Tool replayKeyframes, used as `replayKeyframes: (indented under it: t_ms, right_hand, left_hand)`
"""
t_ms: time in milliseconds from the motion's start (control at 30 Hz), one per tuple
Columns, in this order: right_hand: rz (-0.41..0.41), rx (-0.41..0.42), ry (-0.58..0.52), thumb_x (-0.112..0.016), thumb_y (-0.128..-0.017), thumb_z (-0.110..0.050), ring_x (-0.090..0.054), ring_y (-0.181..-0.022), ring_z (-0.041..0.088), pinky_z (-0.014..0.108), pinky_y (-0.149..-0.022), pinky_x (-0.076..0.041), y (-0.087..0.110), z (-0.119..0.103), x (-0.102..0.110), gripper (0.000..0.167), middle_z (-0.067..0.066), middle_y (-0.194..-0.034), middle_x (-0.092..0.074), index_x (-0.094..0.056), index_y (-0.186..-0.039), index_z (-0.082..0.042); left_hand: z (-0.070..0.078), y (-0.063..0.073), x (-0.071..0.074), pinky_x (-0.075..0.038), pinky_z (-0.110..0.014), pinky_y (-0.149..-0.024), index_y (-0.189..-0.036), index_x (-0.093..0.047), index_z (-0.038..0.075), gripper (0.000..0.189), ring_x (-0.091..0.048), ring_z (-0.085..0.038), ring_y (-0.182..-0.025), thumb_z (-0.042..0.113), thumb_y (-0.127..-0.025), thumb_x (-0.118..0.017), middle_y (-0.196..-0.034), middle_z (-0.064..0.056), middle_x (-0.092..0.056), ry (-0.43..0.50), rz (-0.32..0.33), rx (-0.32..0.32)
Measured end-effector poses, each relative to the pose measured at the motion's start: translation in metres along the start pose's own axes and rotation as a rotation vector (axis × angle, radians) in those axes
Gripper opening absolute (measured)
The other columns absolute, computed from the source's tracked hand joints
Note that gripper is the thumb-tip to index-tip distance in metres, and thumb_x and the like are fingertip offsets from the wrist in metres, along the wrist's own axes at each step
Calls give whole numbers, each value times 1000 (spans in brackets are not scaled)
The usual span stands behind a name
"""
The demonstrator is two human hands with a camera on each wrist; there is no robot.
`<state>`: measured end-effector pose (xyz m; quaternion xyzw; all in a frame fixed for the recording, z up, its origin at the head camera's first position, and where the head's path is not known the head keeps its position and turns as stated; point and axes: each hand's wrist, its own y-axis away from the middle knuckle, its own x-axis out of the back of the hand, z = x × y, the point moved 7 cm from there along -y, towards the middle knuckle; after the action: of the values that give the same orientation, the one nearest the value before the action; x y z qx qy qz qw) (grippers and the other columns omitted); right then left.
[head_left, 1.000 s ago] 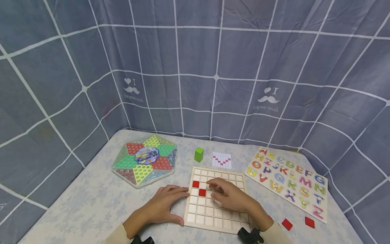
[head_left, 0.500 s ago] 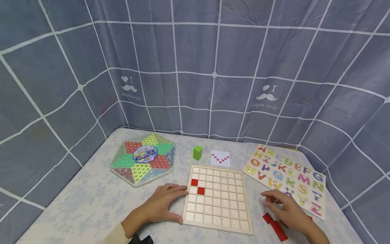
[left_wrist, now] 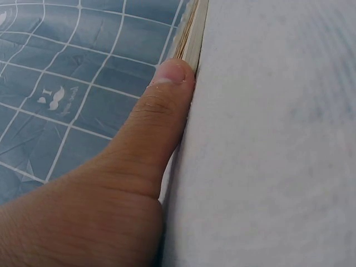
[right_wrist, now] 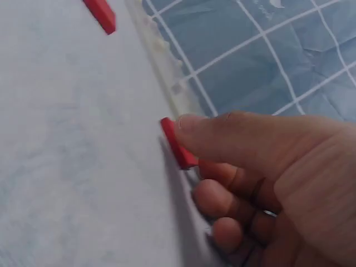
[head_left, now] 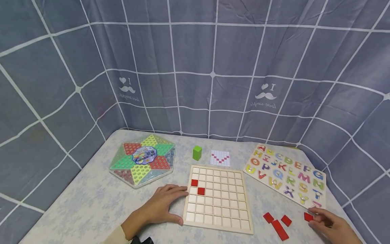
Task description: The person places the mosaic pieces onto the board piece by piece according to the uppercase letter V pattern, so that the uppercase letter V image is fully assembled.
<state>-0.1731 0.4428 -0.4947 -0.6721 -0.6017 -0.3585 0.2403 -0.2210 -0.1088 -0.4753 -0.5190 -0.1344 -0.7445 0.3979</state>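
On one board (head_left: 226,200) lie two red tiles (head_left: 201,191); left hand (head_left: 164,206) outspread alongside, right hand (head_left: 333,226) pinching another tile (head_left: 307,216).

Pale floral tabletop (head_left: 91,203) beneath grid board (head_left: 220,200), red tiles (head_left: 280,230), letter board (head_left: 297,182), star board (head_left: 144,156), green block (head_left: 197,153), card (head_left: 220,158)

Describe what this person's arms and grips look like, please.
The left grip and the right grip are ordinary human hands, both ungloved. A cream sleeve shows on the left forearm, and part of a black gadget appears near that wrist. No sleeve shows on the right.
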Motion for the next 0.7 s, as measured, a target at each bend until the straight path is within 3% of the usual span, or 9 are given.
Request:
replayKeyframes:
  t_ms: [200, 333, 600, 700]
  right_hand:
    - [2, -103, -21, -79, -89, -20, -50, -69, 13, 25, -60, -43, -1, 12, -3, 50, 1, -82, -57, -63, -123, 13]
    - [23, -99, 11, -79, -87, -18, -50, -68, 11, 24, -59, -44, 1, 11, -3, 44, 0, -80, -58, -68, -117, 12]
    - [126, 154, 242, -81, -83, -10, -47, -62, 3, 24, -57, -44, 5, -10, 2, 25, -3, -78, -55, -76, -102, 4]
    - [148, 179, 268, -82, -81, -10, -46, -62, 1, 24, -57, -45, 5, -12, 4, 22, -4, -78, -55, -77, -100, 2]
  left_hand:
    - [0, 0, 0, -34, -56, -100, -144, -57, 26, 88, -40, -21, -136, 76, -73, -71, -154, 8, -45, 2, -8, 4]
    - [-1, 0, -1, -33, -57, -102, -145, -56, 26, 89, -39, -20, -136, 78, -73, -69, -154, 9, -44, -2, -29, 15]
    - [-2, -1, -2, -32, -56, -104, -146, -55, 29, 90, -39, -20, -136, 79, -72, -68, -154, 11, -44, -12, -34, 26]
    - [-2, 0, -2, -32, -56, -104, -145, -56, 28, 90, -39, -20, -136, 79, -72, -68, -154, 11, -44, -9, -31, 30]
